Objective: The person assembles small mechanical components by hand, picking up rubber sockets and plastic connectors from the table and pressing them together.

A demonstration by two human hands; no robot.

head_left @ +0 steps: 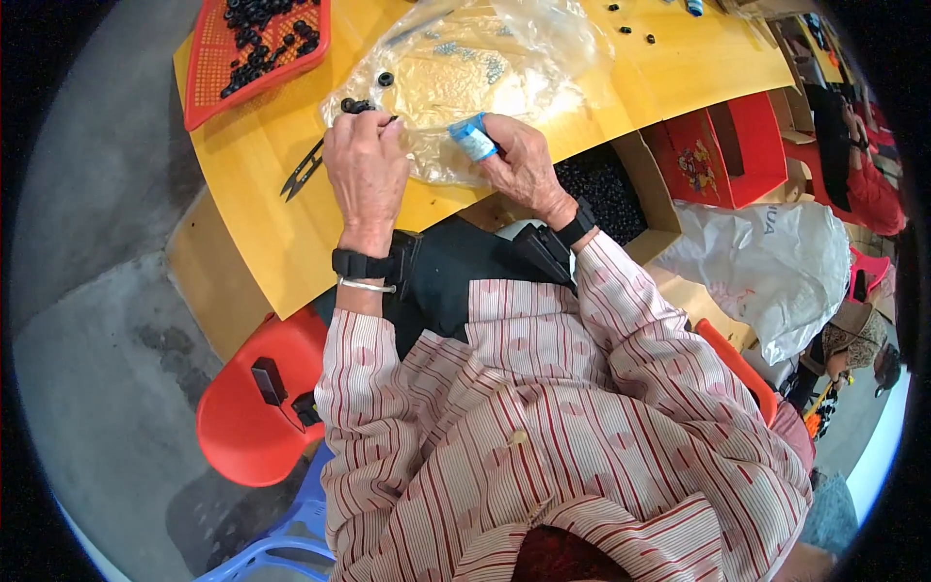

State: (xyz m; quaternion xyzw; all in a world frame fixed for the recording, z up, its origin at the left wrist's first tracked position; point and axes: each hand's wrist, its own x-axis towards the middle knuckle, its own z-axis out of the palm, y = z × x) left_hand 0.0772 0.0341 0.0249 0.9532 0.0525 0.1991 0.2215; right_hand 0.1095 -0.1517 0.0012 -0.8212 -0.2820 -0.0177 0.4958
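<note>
My left hand point(367, 170) is closed over the near left part of a clear plastic bag point(436, 78), fingers curled down and tips hidden. Small black round parts point(356, 105) show just beyond its knuckles, and a black ring point(385, 79) lies on the plastic. To the left of that hand is a pair of dark thread snips point(303, 173) on the yellow table. My right hand point(524, 165) is closed at the bag's near edge. A blue and white wrapping point(472, 136) sits at its index finger; what the fingertips grip is hidden. Small silvery pieces point(493, 68) lie on the plastic.
A red plastic basket point(194, 87) of black parts stands at the far left of the yellow table point(242, 213). Beside the right forearm are a cardboard box point(650, 199) of black pieces, a red box point(756, 145) and a white sack point(776, 262). A red stool point(242, 427) stands lower left.
</note>
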